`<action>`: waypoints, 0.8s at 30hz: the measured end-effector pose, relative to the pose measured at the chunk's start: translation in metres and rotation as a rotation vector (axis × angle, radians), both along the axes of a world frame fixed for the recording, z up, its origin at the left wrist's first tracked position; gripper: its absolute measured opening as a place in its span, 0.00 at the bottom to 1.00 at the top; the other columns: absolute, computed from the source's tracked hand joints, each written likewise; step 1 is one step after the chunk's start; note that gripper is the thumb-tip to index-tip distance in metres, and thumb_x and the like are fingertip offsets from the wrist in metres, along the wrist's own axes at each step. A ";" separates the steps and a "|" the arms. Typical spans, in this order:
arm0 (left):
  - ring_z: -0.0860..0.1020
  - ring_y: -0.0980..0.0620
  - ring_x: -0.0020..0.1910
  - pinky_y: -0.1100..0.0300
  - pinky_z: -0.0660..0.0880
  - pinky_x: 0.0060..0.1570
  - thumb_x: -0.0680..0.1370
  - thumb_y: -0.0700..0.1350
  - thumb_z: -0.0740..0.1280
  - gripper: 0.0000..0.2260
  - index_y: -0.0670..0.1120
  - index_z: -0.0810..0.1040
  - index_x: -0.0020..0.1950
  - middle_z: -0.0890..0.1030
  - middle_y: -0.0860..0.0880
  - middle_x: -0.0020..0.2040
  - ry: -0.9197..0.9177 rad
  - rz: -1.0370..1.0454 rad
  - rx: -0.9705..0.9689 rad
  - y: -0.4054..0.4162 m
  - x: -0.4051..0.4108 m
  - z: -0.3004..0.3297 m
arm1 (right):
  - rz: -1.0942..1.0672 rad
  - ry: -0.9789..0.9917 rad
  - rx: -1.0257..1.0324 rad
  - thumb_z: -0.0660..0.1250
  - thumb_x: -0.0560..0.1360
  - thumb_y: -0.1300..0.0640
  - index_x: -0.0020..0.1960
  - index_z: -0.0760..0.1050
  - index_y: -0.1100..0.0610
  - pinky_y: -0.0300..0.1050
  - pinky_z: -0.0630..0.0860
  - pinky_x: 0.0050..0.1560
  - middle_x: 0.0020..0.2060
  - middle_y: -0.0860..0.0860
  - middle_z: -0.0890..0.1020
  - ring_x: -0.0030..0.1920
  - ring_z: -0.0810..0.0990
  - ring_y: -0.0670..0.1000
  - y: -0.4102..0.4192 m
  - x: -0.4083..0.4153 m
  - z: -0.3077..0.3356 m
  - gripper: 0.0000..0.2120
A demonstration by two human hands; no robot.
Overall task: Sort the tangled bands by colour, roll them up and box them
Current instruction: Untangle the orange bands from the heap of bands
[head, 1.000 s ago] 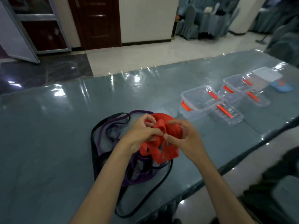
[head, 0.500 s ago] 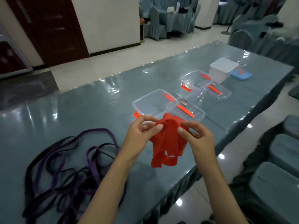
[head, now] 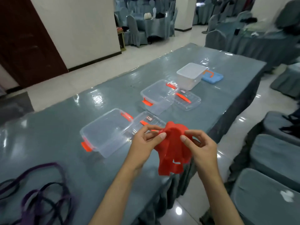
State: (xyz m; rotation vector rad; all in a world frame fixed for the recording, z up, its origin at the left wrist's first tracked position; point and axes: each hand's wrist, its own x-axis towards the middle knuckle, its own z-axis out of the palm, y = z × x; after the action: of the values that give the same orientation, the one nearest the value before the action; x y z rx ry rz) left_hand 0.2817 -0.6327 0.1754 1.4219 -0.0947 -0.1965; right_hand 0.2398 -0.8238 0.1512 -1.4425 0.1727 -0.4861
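1. Over the last second my view swung away from the tangle, and I saw the red band [head: 172,148] had come clear of it: a moment earlier it was bunched over the purple and black bands [head: 37,194], and now it hung in the air between my hands, above the near table [head: 53,137] edge.
2. My left hand [head: 144,143] had thumb and forefinger closed on the band's upper left fold; the other fingers were loosely curled.
3. My right hand [head: 201,146] pinched the upper right fold the same way, thumb tip pressed on the rubber.
4. Between the two pinches the band arched up, and its loose loops dangled below my fingertips, not yet rolled.
5. The nearest clear box [head: 105,132] stood open just beyond my left fingers, its lid [head: 146,120] beside it, partly behind my knuckles.
6. I judged red sorted out; rolling and boxing it remained, then the purple and black, well off to my left.
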 end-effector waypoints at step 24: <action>0.83 0.52 0.46 0.60 0.78 0.51 0.80 0.32 0.71 0.08 0.43 0.82 0.55 0.85 0.47 0.46 0.108 -0.035 -0.073 -0.349 0.345 -0.027 | -0.020 0.128 -0.128 0.79 0.73 0.65 0.48 0.85 0.52 0.45 0.84 0.45 0.44 0.51 0.88 0.44 0.86 0.49 -0.346 0.347 -0.020 0.09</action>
State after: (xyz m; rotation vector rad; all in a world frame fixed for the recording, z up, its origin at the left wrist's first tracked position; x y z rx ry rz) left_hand 0.6269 -0.9820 0.1484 1.3346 -0.0382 -0.2954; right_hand 0.5869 -1.1697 0.1317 -1.6000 0.2624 -0.4279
